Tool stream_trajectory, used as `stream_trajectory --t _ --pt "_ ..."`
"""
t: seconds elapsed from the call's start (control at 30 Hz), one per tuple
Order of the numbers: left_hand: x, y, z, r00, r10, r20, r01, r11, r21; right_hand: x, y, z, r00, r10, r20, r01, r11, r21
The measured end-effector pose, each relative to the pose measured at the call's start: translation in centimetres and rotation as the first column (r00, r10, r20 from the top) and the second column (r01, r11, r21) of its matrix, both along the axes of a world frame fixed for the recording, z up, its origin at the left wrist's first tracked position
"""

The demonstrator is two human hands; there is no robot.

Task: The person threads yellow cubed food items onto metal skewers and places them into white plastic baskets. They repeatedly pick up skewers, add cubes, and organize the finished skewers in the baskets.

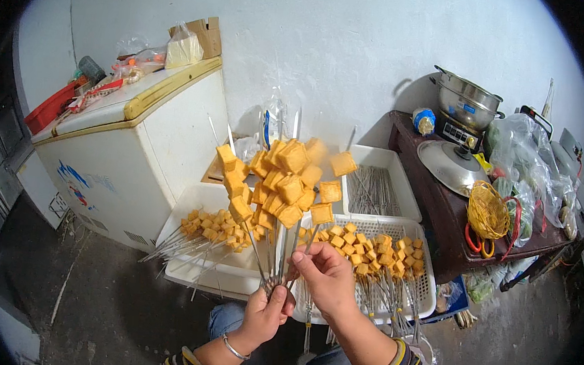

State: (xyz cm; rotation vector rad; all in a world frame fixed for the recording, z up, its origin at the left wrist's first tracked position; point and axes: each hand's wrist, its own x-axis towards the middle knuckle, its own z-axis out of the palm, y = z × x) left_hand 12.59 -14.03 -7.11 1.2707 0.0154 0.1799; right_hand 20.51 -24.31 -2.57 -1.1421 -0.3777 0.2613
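Note:
A bunch of metal skewers threaded with golden fried tofu cubes (287,182) fans upward before me. My left hand (267,312) is closed around the lower ends of the skewers. With thumb and forefinger, my right hand (323,275) pinches one skewer at the bunch's right side. Behind, at the left, more tofu skewers (216,228) lie in a white plastic tray (187,200). On the right, several bundles of tofu skewers (384,256) rest in a white perforated basket (428,291), some tied with yellow bands. Bare metal skewers (374,189) fill a white bin (409,184) behind it.
A white chest freezer (171,147) stands at the left, with a red basin (50,112) and plastic bags on top. The dark red table (439,204) at the right holds a steamer pot (466,98), a wok lid (452,167), a yellow wicker basket (489,209), scissors and bagged vegetables.

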Motion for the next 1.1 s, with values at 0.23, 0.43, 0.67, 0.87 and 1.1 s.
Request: stream_trajectory --t 0.23,0.43,0.67,0.87,1.1 --pt "-0.2 0.2 0.3 0.994 -0.113 -0.011 0.111 0.988 -0.110 -0.4 -0.4 1.4 0.992 0.065 -0.112 -0.052 0.992 0.115" --pt "-0.4 0.3 -0.5 0.981 -0.196 -0.012 0.192 0.972 -0.138 -0.1 -0.5 0.6 0.969 0.135 -0.208 -0.139 0.990 -0.005" --pt "-0.5 1.6 -0.7 0.939 -0.344 -0.012 0.338 0.928 -0.155 -0.1 -0.3 0.6 0.961 0.223 -0.160 -0.208 0.972 0.109" --pt "-0.3 1.9 -1.7 0.960 -0.277 -0.030 0.275 0.960 -0.062 -0.2 0.6 0.5 0.978 0.177 -0.113 -0.179 0.984 -0.003" --pt "-1.0 3.6 -2.4 0.995 -0.082 -0.056 0.077 0.993 -0.094 0.7 2.6 0.5 0.864 0.482 -0.143 -0.495 0.865 -0.078"
